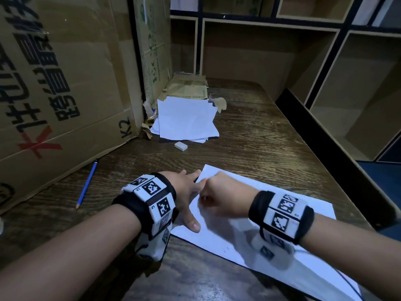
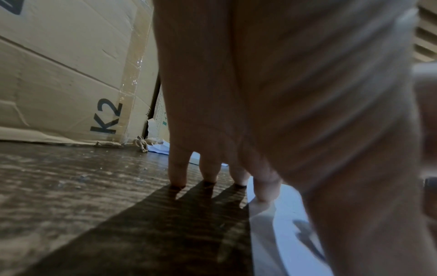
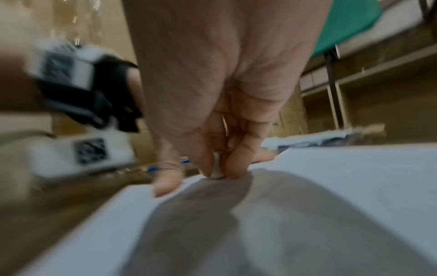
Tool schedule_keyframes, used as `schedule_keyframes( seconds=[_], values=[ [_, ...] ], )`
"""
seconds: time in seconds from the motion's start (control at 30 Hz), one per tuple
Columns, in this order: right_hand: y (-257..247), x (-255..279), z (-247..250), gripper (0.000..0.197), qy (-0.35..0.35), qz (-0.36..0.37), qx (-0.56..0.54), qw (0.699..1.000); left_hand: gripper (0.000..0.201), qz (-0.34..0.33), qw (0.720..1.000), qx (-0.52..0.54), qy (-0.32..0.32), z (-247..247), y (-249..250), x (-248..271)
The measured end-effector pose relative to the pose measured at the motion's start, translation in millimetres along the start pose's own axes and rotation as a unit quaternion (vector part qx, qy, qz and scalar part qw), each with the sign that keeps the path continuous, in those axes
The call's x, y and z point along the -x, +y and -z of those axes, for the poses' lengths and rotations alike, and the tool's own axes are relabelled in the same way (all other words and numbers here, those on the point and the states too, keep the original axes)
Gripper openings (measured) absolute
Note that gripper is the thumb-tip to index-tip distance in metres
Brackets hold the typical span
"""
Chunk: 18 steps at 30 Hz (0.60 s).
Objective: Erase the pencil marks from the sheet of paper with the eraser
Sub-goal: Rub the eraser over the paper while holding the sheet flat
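Note:
A white sheet of paper (image 1: 249, 235) lies slanted on the dark wooden desk (image 1: 249, 137). My left hand (image 1: 188, 192) presses flat on the sheet's left edge, its straight fingers (image 2: 208, 171) spread partly over the wood. My right hand (image 1: 217, 192) is curled into a fist beside it near the sheet's top left corner. In the right wrist view, that hand (image 3: 217, 168) pinches a small whitish eraser (image 3: 217, 169) between thumb and fingers, its tip down on the sheet (image 3: 331, 186). The spot under the eraser is hidden. The right wrist view is blurred.
A second white eraser (image 1: 180, 146) lies on the desk past the hands, in front of a stack of loose paper (image 1: 186, 120). A blue pencil (image 1: 86, 185) lies to the left by a large cardboard box (image 1: 54, 83). Shelving (image 1: 347, 83) lines the back and right.

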State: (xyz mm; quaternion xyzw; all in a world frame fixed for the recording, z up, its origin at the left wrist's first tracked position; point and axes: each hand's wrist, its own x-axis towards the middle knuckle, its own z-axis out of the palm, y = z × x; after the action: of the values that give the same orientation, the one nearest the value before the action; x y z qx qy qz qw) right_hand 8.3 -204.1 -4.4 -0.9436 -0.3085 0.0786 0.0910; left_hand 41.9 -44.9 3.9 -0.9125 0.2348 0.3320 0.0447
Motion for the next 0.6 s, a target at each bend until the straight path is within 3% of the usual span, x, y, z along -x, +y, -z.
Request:
schedule_keyframes(
  seconds=[0.07, 0.2, 0.37, 0.5, 0.6],
  values=[
    [-8.5, 7.1, -1.0, 0.028, -0.027, 0.017, -0.006, 0.999, 0.129, -0.002, 1.000, 0.006, 0.001, 0.9, 0.0, 0.3],
    [23.6, -13.2, 8.8, 0.025, 0.030, -0.046, 0.027, 0.998, 0.137, 0.009, 1.000, -0.007, 0.004, -2.0, -3.8, -3.6],
    [-2.5, 7.2, -1.7, 0.030, -0.017, 0.014, -0.002, 1.000, 0.132, 0.007, 1.000, -0.013, 0.006, -2.5, -2.4, -3.3],
    [34.5, -9.3, 11.1, 0.033, 0.039, -0.069, 0.010, 0.997, 0.137, 0.016, 1.000, -0.021, 0.002, -2.4, -2.4, -4.3],
    [33.4, -12.4, 10.2, 0.031, 0.037, -0.052, 0.009, 0.998, 0.137, 0.011, 1.000, -0.021, 0.007, -2.7, -3.1, -3.5]
  ],
)
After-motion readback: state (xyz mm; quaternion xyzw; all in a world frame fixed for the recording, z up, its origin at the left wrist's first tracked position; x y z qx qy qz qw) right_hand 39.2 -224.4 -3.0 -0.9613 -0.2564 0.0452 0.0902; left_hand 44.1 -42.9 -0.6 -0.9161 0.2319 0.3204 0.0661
